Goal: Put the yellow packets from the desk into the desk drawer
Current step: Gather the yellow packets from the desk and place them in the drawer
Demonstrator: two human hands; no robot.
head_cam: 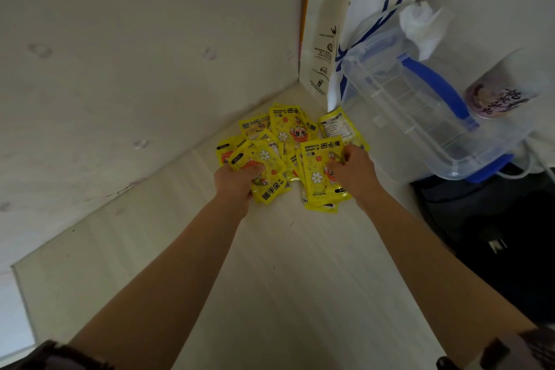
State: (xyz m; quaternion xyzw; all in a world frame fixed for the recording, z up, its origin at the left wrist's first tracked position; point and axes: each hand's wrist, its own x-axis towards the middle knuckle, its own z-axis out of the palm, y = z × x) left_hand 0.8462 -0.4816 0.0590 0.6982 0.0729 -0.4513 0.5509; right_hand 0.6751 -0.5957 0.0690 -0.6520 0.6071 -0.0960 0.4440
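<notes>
A pale wall panel (126, 48) fills the upper left of the frame and meets the light wooden bench (285, 279) along a slanting edge. Two bare forearms reach up from the bottom corners toward the middle of the frame, where a heap of yellow packets (288, 132) lies on the bench, close to the corner.

The left hand (235, 186), left of centre, has its fingers curled round several packets at the left side of the heap; one packet (268, 186) sticks out to the right of the fist, lying at a slant. More packets lie loose between the two hands and beyond them, overlapping one another.

The right hand (353, 171), just right of centre, pinches a small stack of packets (321, 177) by its upper right part, with the thumb and fingers bent over the top one. The stack rests on the bench below the hand's fingertips.

Behind the heap, in the upper middle, a white paper bag (369, 9) with the word "coffee" stands upright against the wall. To its right a clear plastic box (420, 105) with a blue handle leans near the packets, with a crumpled white tissue (420, 27) above it. At the right edge a bottle with a purple label (498, 93) appears, blurred, and below it something black (495, 219) takes up the lower right.
</notes>
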